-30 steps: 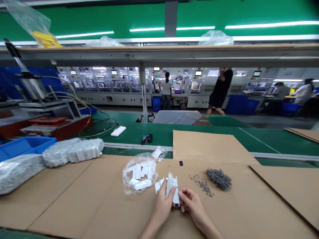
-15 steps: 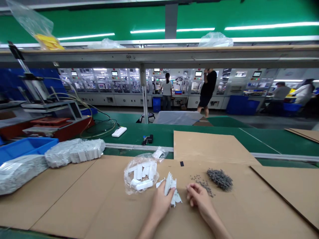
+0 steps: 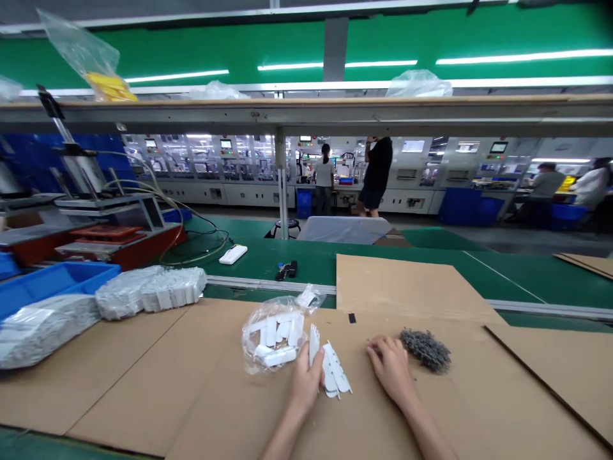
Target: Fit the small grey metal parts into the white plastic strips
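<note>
The left hand [image 3: 305, 384] is curled shut around a white plastic comb piece [image 3: 313, 344]. The piece stands up out of the fingers, and its thin teeth point up. Another white plastic piece [image 3: 335, 372] lies flat on the cardboard sheet [image 3: 215, 390], just to the right of the left hand. It sits between the two hands, much closer to the left one.

The right hand [image 3: 390, 367] is bent a little, like a soft cup, and it is down on the cardboard. It sits just beside a heap of tiny gray parts [image 3: 425, 350]. I cannot tell if it is holding one of those tiny parts.

A clear plastic bag [image 3: 272, 340] with more white pieces in it lies just to the left of the left hand. A small black square [image 3: 352, 317] sits on the cardboard, above the hands.

The cardboard lies on a green desk [image 3: 253, 265]. Farther left are silver bags of white parts [image 3: 151, 292] and a blue bin [image 3: 52, 284]. A small white box [image 3: 233, 254] lies on the green part of the desk. Far behind it, people [image 3: 376, 176] stand by long rows of machines.
</note>
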The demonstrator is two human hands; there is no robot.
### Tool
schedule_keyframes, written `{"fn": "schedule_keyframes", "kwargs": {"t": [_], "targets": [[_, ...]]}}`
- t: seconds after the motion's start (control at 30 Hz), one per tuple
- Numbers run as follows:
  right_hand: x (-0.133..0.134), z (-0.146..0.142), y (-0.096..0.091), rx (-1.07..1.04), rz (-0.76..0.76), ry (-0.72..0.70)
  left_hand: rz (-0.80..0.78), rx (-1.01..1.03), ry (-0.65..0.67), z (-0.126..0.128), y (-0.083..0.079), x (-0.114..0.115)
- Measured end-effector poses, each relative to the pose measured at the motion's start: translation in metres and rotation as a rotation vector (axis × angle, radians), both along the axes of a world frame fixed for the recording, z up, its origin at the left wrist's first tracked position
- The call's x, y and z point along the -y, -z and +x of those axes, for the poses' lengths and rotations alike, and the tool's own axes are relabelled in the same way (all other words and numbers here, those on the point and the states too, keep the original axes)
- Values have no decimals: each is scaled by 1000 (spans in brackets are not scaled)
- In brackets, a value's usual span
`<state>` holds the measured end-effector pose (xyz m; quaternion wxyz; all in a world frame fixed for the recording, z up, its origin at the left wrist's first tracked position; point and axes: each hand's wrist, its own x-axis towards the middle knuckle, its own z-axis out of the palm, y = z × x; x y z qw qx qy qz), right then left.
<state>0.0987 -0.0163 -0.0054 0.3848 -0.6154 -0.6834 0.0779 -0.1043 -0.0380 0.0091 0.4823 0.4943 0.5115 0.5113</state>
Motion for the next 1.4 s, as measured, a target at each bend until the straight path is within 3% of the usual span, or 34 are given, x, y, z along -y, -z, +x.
{"fn": "schedule_keyframes", "kwargs": {"t": [0.23,0.3,0.4,0.5,0.6,0.83,1.07,1.4], "targets": [[27,-40,-9,-808,-233,-202,-24,125,161,9,5,1],[32,-47,-11,-881,-247,-242,-33,91,207,13,4,3],[33,-44,-12,-831,-185,-210,-40,43,249,16,3,6],[27,-30,-7,-913,-129,-113,-42,43,226,16,4,6],[21,-18,1,-1036,-165,-111,-50,67,176,13,3,4],[22,-10,-3,-785,-269,-113,-50,58,155,12,2,4],[19,-3,3,-857,-351,-166,-52,74,155,12,5,3],[17,1,12,-691,-284,-174,-62,70,143,12,4,4]]}}
